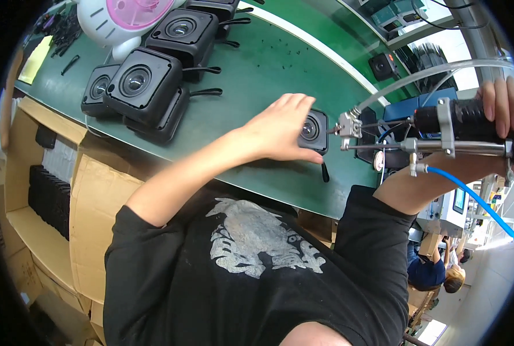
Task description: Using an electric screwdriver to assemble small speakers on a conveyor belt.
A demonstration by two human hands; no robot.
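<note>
My left hand (277, 128) is curled over a small black square speaker (311, 130) lying on the green bench, its thumb along the near side. The speaker's round grey cone faces up, and a short black strap hangs from its near edge. My right hand (502, 108) is wrapped round the black body of an automatic-feed screwdriver (427, 120), held level at the right. Its metal nose (349, 126) points at the speaker's right edge; I cannot tell whether the tip touches. A clear tube and a blue air hose run to the tool.
Several black speakers (137, 81) with straps are stacked at the left of the bench, beside a white and pink toy-shaped fan (109, 23). An open cardboard box (104, 225) stands at the lower left. Small dark screws (288, 53) lie scattered behind. Another person (430, 268) is at the far right.
</note>
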